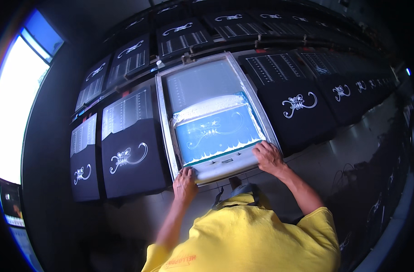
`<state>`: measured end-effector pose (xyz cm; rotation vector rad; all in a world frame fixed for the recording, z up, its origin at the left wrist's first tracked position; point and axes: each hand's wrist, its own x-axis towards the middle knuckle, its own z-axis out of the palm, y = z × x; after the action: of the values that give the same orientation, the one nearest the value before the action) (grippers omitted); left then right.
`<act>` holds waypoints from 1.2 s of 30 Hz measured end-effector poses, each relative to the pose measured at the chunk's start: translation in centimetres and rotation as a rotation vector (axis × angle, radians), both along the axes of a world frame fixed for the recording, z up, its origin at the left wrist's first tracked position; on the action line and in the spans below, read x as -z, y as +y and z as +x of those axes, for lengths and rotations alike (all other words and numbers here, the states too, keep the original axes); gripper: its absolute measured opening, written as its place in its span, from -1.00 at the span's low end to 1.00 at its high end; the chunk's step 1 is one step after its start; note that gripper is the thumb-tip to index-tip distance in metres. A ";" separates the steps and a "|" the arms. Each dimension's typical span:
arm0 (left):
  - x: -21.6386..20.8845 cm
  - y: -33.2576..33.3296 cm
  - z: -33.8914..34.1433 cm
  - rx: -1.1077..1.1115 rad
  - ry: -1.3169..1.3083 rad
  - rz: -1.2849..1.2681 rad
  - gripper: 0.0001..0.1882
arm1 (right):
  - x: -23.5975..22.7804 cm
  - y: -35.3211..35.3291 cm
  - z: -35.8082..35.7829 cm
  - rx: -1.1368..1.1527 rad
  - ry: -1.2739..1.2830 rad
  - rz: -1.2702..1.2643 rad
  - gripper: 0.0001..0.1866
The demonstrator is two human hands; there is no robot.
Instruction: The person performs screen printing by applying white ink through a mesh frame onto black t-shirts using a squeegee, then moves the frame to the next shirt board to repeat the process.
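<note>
A metal-edged screen printing frame (162,118) lies over one of the boards in front of me. Its near half has a blue mesh (229,118) with a curled ornament showing through. White ink (207,109) forms a thick band across the middle of the mesh and a scalloped line along its near end. My left hand (185,183) is curled round the frame's near left corner. At the near right corner, my right hand (269,157) grips the same frame, fingers over the rim. What lies beneath the frame is hidden.
Black fabric pieces with white curled prints, such as this one on the left (129,158) and this one on the right (300,106), lie on boards to both sides. Another row of printed boards (184,31) stands behind a rail. A bright window (18,109) is at far left.
</note>
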<state>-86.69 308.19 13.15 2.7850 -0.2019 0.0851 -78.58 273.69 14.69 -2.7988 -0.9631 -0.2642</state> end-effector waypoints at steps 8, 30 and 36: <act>2.2 -0.8 -2.8 0.053 -0.019 0.081 -0.30 | 1.5 -0.2 -3.6 0.003 0.045 -0.013 -0.25; 5.3 7.8 0.4 -0.466 0.056 -0.568 -0.69 | 11.2 -7.1 7.1 0.765 0.112 0.764 -0.79; 4.6 7.7 1.4 -0.546 0.085 -0.575 -0.72 | 11.3 -7.5 7.5 0.746 0.105 0.853 -0.83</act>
<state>-85.27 315.89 8.50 2.1874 0.5263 0.1321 -71.05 266.17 3.38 -2.1769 0.2473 -0.4695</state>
